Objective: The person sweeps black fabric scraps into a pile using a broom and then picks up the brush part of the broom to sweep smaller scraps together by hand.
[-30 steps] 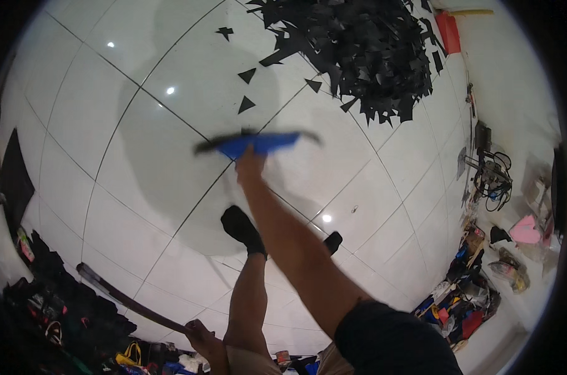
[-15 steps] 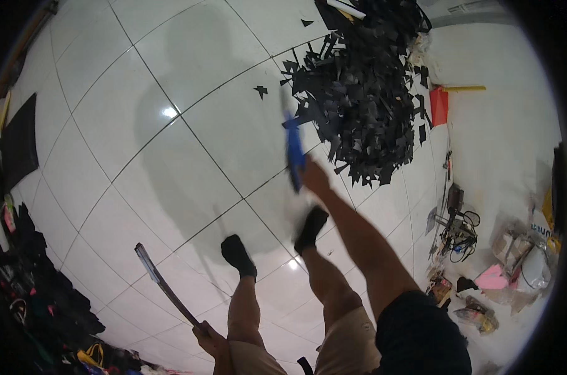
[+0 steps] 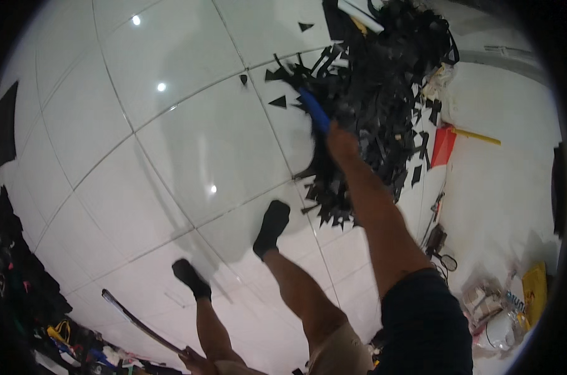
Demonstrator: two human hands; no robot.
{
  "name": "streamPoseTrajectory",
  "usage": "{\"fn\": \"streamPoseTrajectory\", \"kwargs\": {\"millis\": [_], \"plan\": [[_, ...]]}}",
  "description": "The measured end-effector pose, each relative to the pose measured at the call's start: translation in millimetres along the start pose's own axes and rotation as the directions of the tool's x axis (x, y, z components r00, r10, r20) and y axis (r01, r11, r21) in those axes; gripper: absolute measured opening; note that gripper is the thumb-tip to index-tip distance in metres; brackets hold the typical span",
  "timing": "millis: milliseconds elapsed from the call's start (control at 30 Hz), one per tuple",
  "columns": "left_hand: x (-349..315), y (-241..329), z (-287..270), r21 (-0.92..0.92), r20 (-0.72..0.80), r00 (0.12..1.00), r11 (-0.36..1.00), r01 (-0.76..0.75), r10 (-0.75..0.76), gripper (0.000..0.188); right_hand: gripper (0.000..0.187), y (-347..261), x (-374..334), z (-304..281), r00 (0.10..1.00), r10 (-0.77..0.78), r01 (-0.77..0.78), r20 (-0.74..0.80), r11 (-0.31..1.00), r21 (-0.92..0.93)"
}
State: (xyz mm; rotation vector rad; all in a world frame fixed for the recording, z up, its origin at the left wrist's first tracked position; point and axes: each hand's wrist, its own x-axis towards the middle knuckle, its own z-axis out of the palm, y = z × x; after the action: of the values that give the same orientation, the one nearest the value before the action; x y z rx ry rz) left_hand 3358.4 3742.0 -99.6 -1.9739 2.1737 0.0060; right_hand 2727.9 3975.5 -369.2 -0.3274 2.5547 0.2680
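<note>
My right hand [image 3: 343, 142] grips a long blue tool [image 3: 315, 109], its exact kind blurred, at the left edge of a large pile of black cut scraps [image 3: 383, 106]. The tool slants up and left from my fist, its far end among dark pieces. Low at the left, my left hand [image 3: 196, 362] is closed round one end of a long, thin, slightly curved dark strip [image 3: 140, 324]. The strip's other end points up and left above the floor. My feet in black socks stand on the tiles, the right one [image 3: 273, 226] nearer the pile.
Loose black scraps [image 3: 278, 101] lie left of the pile. Against the right wall are a red dustpan-like piece [image 3: 443, 147] with a yellow stick [image 3: 477, 136] and plastic bags [image 3: 483, 300]. Dark cloth items [image 3: 21, 269] heap along the left.
My right hand and the blue tool have moved right and up, onto the pile's edge. My right foot has stepped forward. The view has shifted, and the strip in my left hand sits lower.
</note>
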Motion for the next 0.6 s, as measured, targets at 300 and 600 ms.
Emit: {"fn": "streamPoseTrajectory", "kwargs": {"millis": [300,600], "plan": [[-39,128,-45,-0.037,0.364,0.931,0.999,0.03,-0.015,0.032,0.034,186,54,-133,0.904,0.3,-0.164,-0.305,0.902,0.401],[-23,176,-81,-0.066,0.41,0.799,0.888,-0.455,0.44,0.036,0.022,177,-296,112,0.59,0.727,-0.159,0.351,-0.321,0.934]]}}
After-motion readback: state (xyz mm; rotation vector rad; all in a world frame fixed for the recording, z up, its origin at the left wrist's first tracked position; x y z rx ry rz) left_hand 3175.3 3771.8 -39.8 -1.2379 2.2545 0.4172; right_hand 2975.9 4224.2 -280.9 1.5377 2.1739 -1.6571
